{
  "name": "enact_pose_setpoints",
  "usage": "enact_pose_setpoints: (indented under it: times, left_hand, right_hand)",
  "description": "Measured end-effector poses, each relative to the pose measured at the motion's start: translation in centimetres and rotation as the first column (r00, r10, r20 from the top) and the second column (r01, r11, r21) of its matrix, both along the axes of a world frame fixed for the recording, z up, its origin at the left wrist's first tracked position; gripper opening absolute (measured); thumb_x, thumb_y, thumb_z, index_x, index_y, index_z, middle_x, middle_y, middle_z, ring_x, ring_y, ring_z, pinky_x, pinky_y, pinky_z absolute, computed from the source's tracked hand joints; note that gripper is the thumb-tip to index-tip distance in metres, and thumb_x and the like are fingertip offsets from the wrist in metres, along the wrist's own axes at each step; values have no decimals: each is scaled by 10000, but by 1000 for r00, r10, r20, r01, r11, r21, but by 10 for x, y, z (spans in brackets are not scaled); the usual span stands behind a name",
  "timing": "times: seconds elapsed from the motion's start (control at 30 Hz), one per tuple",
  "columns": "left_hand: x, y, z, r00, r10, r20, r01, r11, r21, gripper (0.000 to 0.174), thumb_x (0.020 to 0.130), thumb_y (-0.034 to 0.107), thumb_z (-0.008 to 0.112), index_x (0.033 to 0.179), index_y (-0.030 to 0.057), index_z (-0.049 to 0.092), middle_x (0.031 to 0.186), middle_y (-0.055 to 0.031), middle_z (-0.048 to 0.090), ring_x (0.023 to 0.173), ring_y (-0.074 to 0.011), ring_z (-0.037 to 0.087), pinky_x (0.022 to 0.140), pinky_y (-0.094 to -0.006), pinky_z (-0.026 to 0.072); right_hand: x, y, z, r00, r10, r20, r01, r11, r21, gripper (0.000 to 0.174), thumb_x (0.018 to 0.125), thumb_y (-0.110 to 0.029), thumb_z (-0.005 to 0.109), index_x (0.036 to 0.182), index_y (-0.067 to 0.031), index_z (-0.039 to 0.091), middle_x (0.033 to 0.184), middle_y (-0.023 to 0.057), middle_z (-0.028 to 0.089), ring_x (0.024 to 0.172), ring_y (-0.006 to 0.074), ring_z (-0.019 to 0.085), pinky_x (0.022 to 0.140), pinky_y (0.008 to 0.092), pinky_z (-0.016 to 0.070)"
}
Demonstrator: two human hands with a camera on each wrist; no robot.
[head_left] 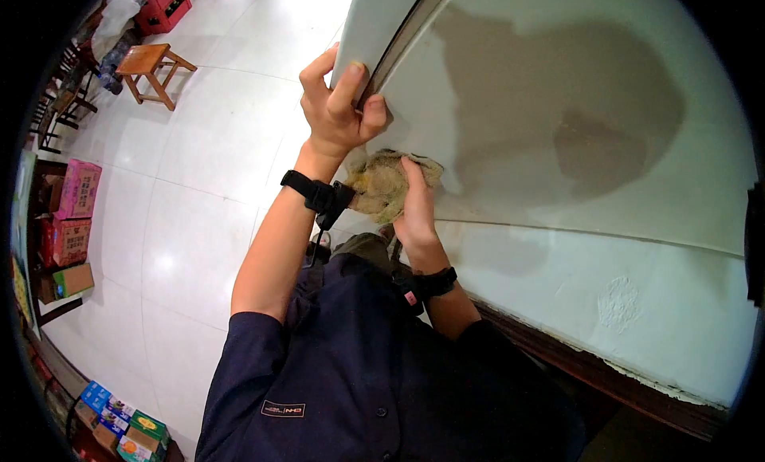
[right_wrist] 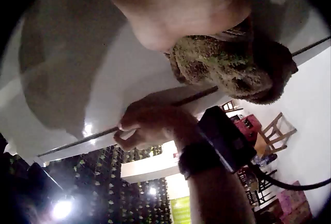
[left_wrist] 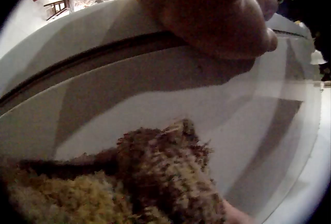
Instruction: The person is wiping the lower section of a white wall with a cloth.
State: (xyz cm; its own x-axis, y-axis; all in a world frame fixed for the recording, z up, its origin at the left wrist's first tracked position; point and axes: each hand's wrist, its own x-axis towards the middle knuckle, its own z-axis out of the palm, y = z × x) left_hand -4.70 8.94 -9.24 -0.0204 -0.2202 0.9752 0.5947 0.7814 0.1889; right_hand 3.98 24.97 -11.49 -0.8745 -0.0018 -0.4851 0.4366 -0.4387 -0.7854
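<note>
Panel: the white panel (head_left: pixel 558 103) has a dark groove (head_left: pixel 402 43) near its left edge.
Left hand: the left hand (head_left: pixel 339 103) has its fingers clenched over that edge.
Right hand: the right hand (head_left: pixel 416 211) is grasping the cloth.
Cloth: the cloth (head_left: pixel 382 183) is bunched and pressed on the panel, just below the left hand.

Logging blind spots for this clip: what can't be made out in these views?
Head view: the cloth and the back of the right hand hide whether its fingers curl round the cloth.
Left wrist view: the left hand, at the white panel, is blurred and cut off by the top edge.
Head view: print on the pink boxes is too small to read.
</note>
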Motion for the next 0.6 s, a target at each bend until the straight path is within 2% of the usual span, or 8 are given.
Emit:
enact_pose_setpoints:
  times: [0.07, 0.17, 0.3, 0.37, 0.47, 0.5, 0.57, 0.6]
  left_hand:
    - [-1, 0, -2, 1000, -4, 7, 4, 1000, 7, 482, 862, 297, 557, 1308, 189, 408, 1166, -185, 473, 888, -281, 609, 575, -306, 546]
    - [-1, 1, -3, 1000, -5, 10, 5, 1000, 6, 491, 862, 287, 555, 1316, 185, 400, 1167, -187, 471, 891, -277, 604, 570, -304, 540]
    - [-1, 3, -1, 1000, -3, -12, 3, 1000, -4, 495, 859, 268, 555, 1318, 172, 397, 1164, -189, 468, 888, -272, 598, 566, -303, 534]
    - [-1, 3, -2, 1000, -3, -8, 3, 1000, -10, 495, 860, 268, 556, 1318, 172, 397, 1161, -189, 468, 887, -274, 598, 567, -307, 534]
    - [1, 1, -5, 1000, 1, 13, -1, 1000, -20, 494, 858, 268, 558, 1316, 174, 399, 1157, -189, 468, 895, -282, 599, 573, -314, 539]
    - [0, -1, -4, 1000, 8, 27, -8, 1000, -26, 493, 856, 268, 560, 1314, 176, 401, 1156, -189, 468, 905, -287, 601, 579, -318, 542]
    - [0, -1, -1, 1000, 7, 10, -7, 1000, -23, 490, 853, 267, 559, 1310, 176, 405, 1156, -189, 468, 919, -294, 601, 588, -325, 550]
    - [1, 0, -1, 1000, -11, 8, 11, 1000, -18, 487, 850, 266, 559, 1305, 177, 408, 1156, -189, 468, 933, -301, 602, 597, -332, 557]
  right_hand:
    - [-2, 6, -3, 998, 59, 31, -55, 990, -130, 341, 938, -286, 512, 1164, -34, 553, 1109, 60, 606, 1006, 189, 594, 852, 346, 494]
    - [0, 4, -2, 999, 42, 24, -41, 998, -37, 345, 941, -289, 502, 1163, -29, 551, 1101, 67, 611, 998, 190, 598, 849, 343, 495]
    - [-5, 3, -18, 997, 73, -17, -74, 995, -68, 337, 932, -272, 518, 1169, -34, 550, 1096, 70, 612, 997, 191, 598, 849, 350, 496]
    - [-3, -3, -23, 997, 73, 28, -73, 997, -8, 322, 923, -249, 540, 1174, -47, 551, 1099, 67, 611, 1008, 195, 595, 847, 360, 500]
    - [-11, 0, -82, 986, 19, 167, -37, 994, 103, 317, 922, -231, 551, 1186, -57, 549, 1107, 60, 609, 1016, 192, 592, 843, 356, 504]
    - [-11, 1, -83, 987, 25, 161, -42, 994, 103, 317, 922, -231, 551, 1186, -57, 549, 1107, 60, 609, 1016, 192, 592, 843, 356, 504]
    - [-9, 12, -80, 990, 80, 113, -77, 997, -30, 330, 927, -234, 548, 1206, -58, 539, 1129, 56, 603, 1021, 189, 592, 850, 354, 502]
    - [-5, 13, -58, 990, 115, 86, -114, 993, -16, 338, 935, -242, 539, 1216, -55, 532, 1153, 62, 598, 1035, 189, 589, 866, 356, 497]
